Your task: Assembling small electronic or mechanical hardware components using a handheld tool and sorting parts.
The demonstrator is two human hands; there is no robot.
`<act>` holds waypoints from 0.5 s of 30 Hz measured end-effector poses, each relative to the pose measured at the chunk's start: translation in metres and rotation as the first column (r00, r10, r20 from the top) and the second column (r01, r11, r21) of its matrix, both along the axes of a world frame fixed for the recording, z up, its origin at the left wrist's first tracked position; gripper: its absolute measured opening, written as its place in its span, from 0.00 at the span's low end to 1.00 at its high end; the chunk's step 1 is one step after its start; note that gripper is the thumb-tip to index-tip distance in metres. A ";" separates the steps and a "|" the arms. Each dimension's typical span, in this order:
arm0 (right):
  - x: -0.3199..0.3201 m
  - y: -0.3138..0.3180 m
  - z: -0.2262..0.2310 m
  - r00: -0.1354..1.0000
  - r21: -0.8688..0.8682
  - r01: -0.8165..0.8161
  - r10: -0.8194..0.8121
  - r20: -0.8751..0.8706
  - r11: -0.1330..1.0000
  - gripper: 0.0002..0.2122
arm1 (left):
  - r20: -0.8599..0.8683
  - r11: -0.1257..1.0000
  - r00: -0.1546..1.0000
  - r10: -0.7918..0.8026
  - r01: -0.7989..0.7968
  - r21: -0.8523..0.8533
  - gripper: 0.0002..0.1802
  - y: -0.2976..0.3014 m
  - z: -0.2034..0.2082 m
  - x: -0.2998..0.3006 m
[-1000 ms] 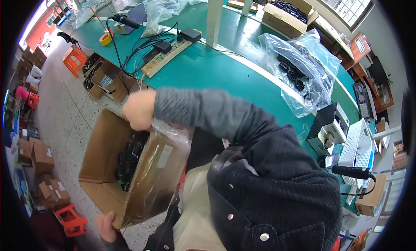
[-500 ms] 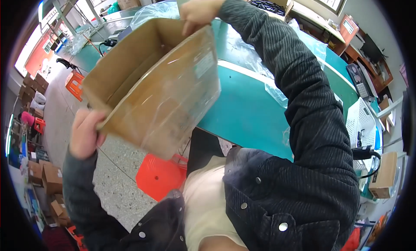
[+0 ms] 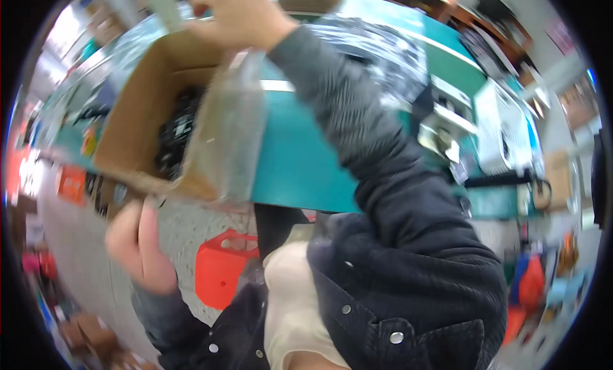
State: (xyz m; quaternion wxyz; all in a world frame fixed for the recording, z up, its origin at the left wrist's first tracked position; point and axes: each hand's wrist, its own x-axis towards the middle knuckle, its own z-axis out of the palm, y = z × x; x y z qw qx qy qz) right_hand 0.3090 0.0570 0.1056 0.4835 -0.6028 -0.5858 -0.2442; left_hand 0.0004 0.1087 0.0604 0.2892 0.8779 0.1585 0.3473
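A deep, open-topped cardboard box stands tilted in front of me at the table's left edge, its right side shiny with clear tape or film. Inside, several small black items lie in a heap, too blurred to name. Over the box's far rim is my right hand, with thumb and finger apart. My left hand is just below the near left corner, fingers pointing up. Motion smears its fingertips, and I cannot tell if they touch the box.
The green table stretches to the right. On it lie clear plastic bags with dark contents and a white plastic basket. A red stool stands on the floor near my legs. A cardboard carton is at far right.
The box has shifted left and turned, so the black items inside now show. My right hand has moved left with it; my left hand has dropped lower. The view has swung right.
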 end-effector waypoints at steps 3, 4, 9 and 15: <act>-0.091 -0.060 -0.014 0.994 0.568 0.081 -0.112 0.020 0.819 0.05 | 0.673 0.949 0.715 -0.192 0.310 -0.059 0.11 -0.051 -0.060 -0.035; -0.115 -0.090 -0.025 0.987 0.583 0.106 -0.155 0.035 0.805 0.05 | 0.553 0.692 0.434 -0.711 0.572 0.440 0.12 -0.061 -0.033 0.008; -0.169 -0.236 -0.043 0.646 0.499 0.551 -0.721 0.252 0.669 0.08 | 0.374 0.575 0.492 -0.786 0.805 0.149 0.19 -0.070 -0.088 0.027; -0.175 -0.397 -0.122 -0.235 -0.198 0.954 -0.972 -0.021 -0.226 0.12 | 0.221 0.467 0.458 -0.861 0.884 -0.013 0.18 -0.105 -0.121 0.058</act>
